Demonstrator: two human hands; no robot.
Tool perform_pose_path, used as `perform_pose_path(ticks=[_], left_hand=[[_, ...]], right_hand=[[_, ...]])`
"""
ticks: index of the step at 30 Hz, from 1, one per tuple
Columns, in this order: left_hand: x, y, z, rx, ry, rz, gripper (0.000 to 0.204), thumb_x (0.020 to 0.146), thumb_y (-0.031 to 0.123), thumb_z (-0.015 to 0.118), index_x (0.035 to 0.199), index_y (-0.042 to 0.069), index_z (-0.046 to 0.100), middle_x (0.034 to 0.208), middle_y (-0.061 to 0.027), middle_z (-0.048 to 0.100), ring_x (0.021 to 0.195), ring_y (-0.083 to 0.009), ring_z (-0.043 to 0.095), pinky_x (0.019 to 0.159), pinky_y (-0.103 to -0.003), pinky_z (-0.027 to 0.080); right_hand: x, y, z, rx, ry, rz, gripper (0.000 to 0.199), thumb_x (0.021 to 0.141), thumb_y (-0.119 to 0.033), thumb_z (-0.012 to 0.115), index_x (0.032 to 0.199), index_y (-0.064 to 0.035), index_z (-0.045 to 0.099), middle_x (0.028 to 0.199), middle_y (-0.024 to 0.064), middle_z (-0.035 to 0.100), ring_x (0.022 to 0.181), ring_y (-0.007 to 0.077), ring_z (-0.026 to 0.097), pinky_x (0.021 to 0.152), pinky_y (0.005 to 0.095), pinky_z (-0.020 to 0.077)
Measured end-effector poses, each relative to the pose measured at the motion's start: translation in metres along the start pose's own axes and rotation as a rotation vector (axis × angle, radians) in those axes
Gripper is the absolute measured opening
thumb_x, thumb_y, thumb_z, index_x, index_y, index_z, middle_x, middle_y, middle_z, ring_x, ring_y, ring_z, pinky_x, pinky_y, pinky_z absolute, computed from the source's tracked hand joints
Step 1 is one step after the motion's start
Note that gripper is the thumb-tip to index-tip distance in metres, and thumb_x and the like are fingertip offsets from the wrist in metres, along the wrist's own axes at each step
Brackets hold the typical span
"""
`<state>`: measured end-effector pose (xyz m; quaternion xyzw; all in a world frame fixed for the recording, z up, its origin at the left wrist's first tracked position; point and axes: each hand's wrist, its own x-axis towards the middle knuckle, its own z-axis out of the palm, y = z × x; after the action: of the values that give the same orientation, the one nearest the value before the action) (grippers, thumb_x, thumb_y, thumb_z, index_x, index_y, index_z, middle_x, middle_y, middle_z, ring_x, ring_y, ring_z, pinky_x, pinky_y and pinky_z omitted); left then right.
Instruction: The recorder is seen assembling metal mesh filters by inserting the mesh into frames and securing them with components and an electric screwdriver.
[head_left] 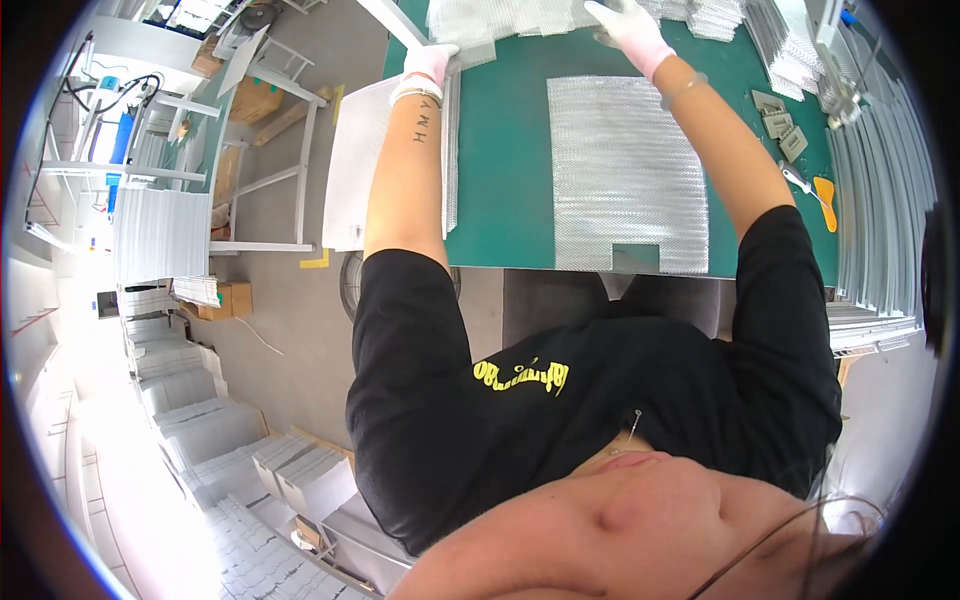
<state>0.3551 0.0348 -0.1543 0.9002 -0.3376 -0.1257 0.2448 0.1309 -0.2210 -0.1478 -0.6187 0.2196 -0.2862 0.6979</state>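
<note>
Orange flat scraper point(824, 203) on green tabletop point(505, 180), right | thin white panel point(362, 175), left | silvery textured plastic sheet point(630, 165) between | white-gloved left hand point(429, 63), part-curled at panel's far edge, hold unclear to me | white-gloved right hand point(634, 36) beyond sheet's far edge, fingers partly parted, I can't tell its hold

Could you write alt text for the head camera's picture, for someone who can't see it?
A person's gloved left hand and right hand reach over a green table, near clear textured sheets. Another sheet lies flat nearer the person, and an orange tool lies at right.
</note>
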Motion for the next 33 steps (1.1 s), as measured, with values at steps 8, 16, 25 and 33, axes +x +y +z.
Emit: perform_pose_path(ticks=[8,16,25,33], left_hand=[[-0.024,0.078,0.022,-0.059,0.684,0.202,0.066,0.079,0.023,0.073,0.138,-0.002,0.056,0.108,-0.0202,0.073,0.101,-0.0329,0.072,0.095,-0.038,0.055],[-0.045,0.032,0.015,-0.956,0.359,0.045,0.063,0.094,0.014,0.068,0.149,-0.004,0.044,0.131,-0.0162,0.064,0.118,-0.0252,0.062,0.105,-0.037,0.048],[-0.062,0.042,0.014,-1.001,0.277,0.165,0.070,0.098,0.014,0.064,0.159,0.005,0.029,0.153,-0.0152,0.046,0.134,-0.0227,0.051,0.106,-0.037,0.043],[-0.125,0.029,-0.024,-0.628,0.722,0.624,0.053,0.095,0.008,0.066,0.145,0.005,0.048,0.139,-0.0214,0.058,0.127,-0.0324,0.059,0.105,-0.037,0.050]], right_hand=[[0.045,0.040,-0.027,-0.904,0.313,-0.629,0.065,0.083,-0.010,0.067,0.144,0.0039,0.049,0.125,0.0247,0.066,0.116,0.0343,0.065,0.098,0.0408,0.0529],[-0.045,-0.007,0.010,-0.343,0.153,-0.580,0.059,0.083,-0.011,0.067,0.139,0.0044,0.053,0.120,0.0233,0.068,0.115,0.0317,0.066,0.102,0.0372,0.0506],[-0.032,0.017,0.008,-0.141,0.071,-0.615,0.057,0.091,0.005,0.060,0.146,-0.0020,0.050,0.120,0.0124,0.067,0.108,0.0169,0.066,0.094,0.0306,0.0532],[-0.076,-0.022,0.013,0.658,-0.318,-0.408,0.085,0.091,0.006,0.064,0.163,-0.0092,0.020,0.119,0.0069,0.061,0.097,0.0130,0.061,0.085,0.0295,0.0531]])
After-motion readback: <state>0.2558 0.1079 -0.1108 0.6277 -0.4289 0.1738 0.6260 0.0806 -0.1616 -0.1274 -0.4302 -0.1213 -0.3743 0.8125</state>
